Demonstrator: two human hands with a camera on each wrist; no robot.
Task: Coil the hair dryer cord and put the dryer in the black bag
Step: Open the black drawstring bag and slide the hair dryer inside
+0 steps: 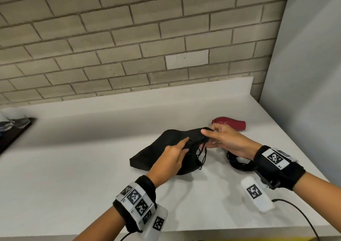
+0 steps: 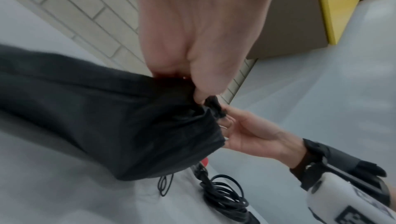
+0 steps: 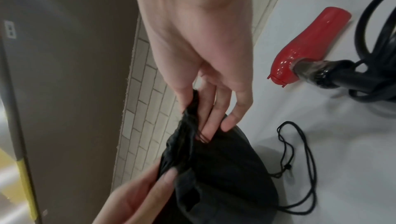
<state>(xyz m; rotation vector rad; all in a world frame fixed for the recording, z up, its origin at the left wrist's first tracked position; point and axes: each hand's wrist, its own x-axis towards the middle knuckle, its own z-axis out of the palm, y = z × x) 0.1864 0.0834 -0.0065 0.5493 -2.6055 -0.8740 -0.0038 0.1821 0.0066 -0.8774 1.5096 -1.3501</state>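
Note:
A black drawstring bag (image 1: 166, 144) lies on the white counter (image 1: 83, 166), its gathered mouth lifted between both hands. My left hand (image 1: 177, 148) pinches the near edge of the mouth (image 2: 193, 92). My right hand (image 1: 217, 139) pinches the far edge (image 3: 190, 107). The bag's thin drawstring (image 3: 300, 160) trails loose on the counter. The red hair dryer (image 1: 228, 123) lies behind my right hand, also seen as the dryer (image 3: 306, 44) in the right wrist view. Its black cord (image 1: 239, 162) sits coiled under my right wrist, the coil (image 2: 225, 193) close to the bag.
A tiled wall (image 1: 129, 37) backs the counter and a grey panel (image 1: 304, 74) closes its right side. A dark tray with clear objects (image 1: 13, 130) sits at the far left. The counter's front edge (image 1: 203, 231) runs just below my wrists.

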